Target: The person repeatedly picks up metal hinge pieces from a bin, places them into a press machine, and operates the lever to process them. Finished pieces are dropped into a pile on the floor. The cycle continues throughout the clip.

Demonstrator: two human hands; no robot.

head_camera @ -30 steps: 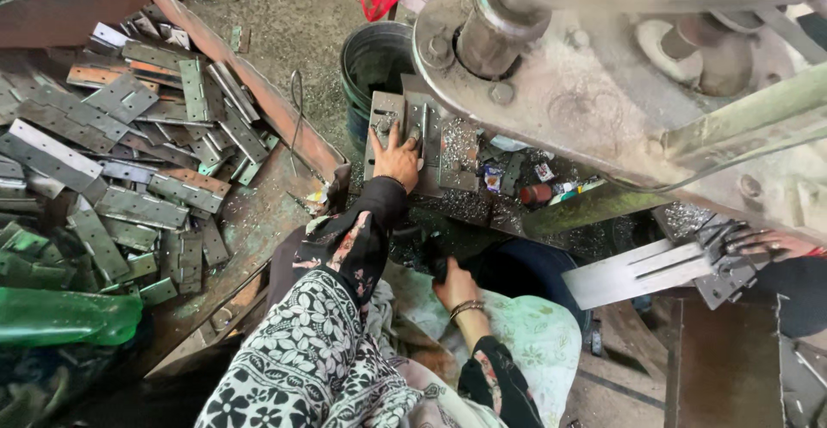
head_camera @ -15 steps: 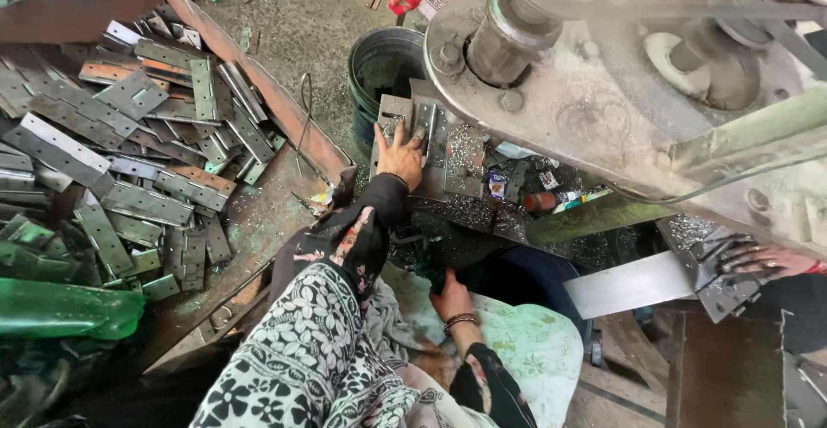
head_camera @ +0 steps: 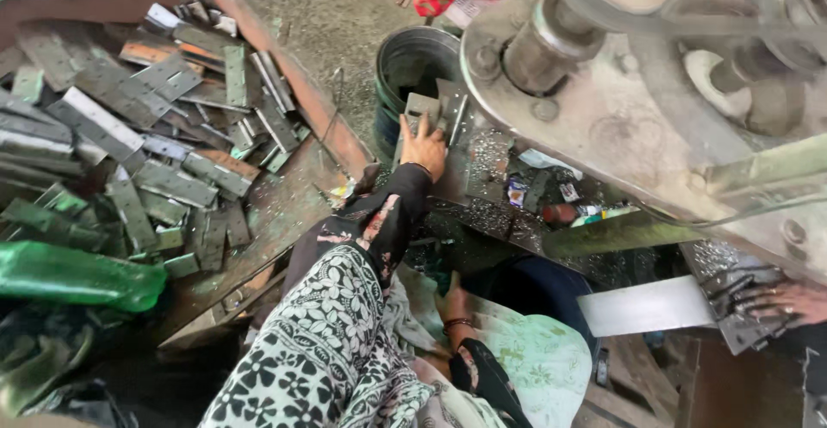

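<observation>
My left hand [head_camera: 423, 147] reaches forward in a black and floral sleeve. It lies on a small stack of grey metal plates [head_camera: 424, 106] on the press machine's bed [head_camera: 491, 213], fingers curled over the top plate. My right hand [head_camera: 453, 297], wearing a bangle, sits low by my lap at the edge of the bed. Its fingers are hidden in shadow.
A pile of several cut metal strips [head_camera: 146, 152] fills the floor at left, bounded by a rusty beam [head_camera: 284, 75]. A dark bucket [head_camera: 413, 66] stands beyond the plates. The machine's flywheel and shaft [head_camera: 603, 40] loom at upper right. Another person's dirty hand [head_camera: 775, 300] holds a flat steel sheet [head_camera: 646, 306].
My left hand stays on the plates and my right hand stays near my lap. The other person's sheet has shifted slightly, and the view has tilted a little.
</observation>
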